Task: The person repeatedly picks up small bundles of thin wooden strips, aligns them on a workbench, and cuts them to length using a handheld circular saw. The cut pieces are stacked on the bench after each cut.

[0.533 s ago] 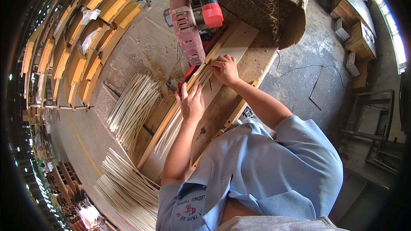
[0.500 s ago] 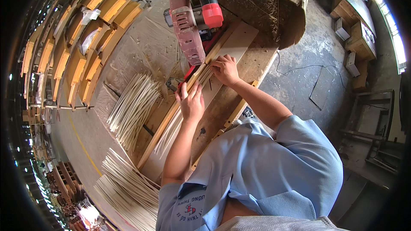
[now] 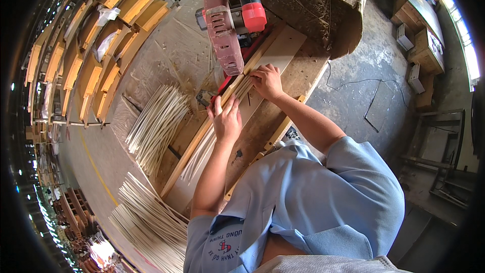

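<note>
A bundle of thin pale wooden strips [image 3: 201, 155] lies along a long wooden fence [image 3: 194, 144] on the workbench. My left hand [image 3: 227, 122] presses on the strips, its fingers reaching over them onto the fence. Farther along the same bundle, my right hand [image 3: 267, 82] grips the strips with bent fingers. Just beyond the fence stands a miter saw [image 3: 225, 35] with a dusty reddish guard and a red-and-black handle [image 3: 249, 5]. Its blade is hidden behind the guard. Part of the bundle under my fingers is also hidden.
Loose stacks of pale strips [image 3: 157, 126] lie left of the fence, with more strips [image 3: 151, 225] nearer me. A large cardboard box [image 3: 348, 30] opens behind the saw. A rack of curved wooden parts [image 3: 96, 45] stands at the far left. A cable [image 3: 348, 82] crosses the floor.
Both hands stay on the strips in nearly the same places. The whole view has shifted very slightly; nothing has been taken hold of or let go.
</note>
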The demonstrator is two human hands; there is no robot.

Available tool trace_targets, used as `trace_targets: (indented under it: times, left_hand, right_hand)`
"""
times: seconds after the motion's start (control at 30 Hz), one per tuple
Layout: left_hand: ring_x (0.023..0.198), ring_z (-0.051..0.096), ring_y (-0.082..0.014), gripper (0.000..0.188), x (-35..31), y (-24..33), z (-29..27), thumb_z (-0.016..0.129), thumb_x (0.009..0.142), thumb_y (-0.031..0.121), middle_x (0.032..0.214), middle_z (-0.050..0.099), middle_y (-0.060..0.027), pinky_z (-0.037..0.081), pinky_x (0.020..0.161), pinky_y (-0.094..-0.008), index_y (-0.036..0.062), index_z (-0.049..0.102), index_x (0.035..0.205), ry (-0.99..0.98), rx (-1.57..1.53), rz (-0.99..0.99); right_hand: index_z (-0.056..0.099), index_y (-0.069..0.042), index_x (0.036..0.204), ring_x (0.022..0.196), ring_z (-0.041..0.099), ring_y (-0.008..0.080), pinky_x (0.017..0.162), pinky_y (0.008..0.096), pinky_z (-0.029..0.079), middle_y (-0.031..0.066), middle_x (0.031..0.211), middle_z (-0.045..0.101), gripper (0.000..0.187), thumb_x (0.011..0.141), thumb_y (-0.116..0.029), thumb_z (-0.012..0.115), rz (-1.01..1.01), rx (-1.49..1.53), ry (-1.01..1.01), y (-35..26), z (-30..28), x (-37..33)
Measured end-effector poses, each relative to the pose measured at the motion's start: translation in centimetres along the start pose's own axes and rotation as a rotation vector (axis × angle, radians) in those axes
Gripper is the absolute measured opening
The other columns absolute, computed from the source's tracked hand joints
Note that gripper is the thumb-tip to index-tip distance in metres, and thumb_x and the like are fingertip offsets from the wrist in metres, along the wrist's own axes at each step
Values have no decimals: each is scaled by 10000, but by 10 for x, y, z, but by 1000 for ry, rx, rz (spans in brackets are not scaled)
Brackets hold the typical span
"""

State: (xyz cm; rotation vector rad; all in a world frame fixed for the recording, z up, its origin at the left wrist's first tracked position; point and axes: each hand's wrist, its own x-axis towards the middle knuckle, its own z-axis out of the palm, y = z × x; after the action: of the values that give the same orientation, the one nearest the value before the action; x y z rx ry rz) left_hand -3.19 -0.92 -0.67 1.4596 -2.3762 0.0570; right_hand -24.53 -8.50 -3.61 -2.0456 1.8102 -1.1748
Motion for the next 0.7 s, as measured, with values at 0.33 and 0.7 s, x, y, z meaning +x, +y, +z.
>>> trace_targets:
  times: [0.33, 0.7]
  left_hand:
    - [1416, 431, -415, 420, 0, 0, -1, 718, 867, 121, 1488, 627, 1, 291, 1173, -620, 103, 719, 1287, 3, -8, -4]
    - [1433, 414, -417, 405, -1, -2, 3, 716, 882, 146, 1498, 609, 5, 282, 1170, -650, 107, 713, 1285, -6, 12, -2]
  right_hand:
    - [825, -188, 927, 999, 605, 255, 927, 420, 437, -18, 906, 696, 124, 838, -247, 762, 1, 5, 41, 3, 6, 0]
    - [825, -184, 921, 999, 604, 261, 940, 421, 432, -11, 899, 698, 127, 843, -260, 758, 2, -8, 45, 2, 6, 0]
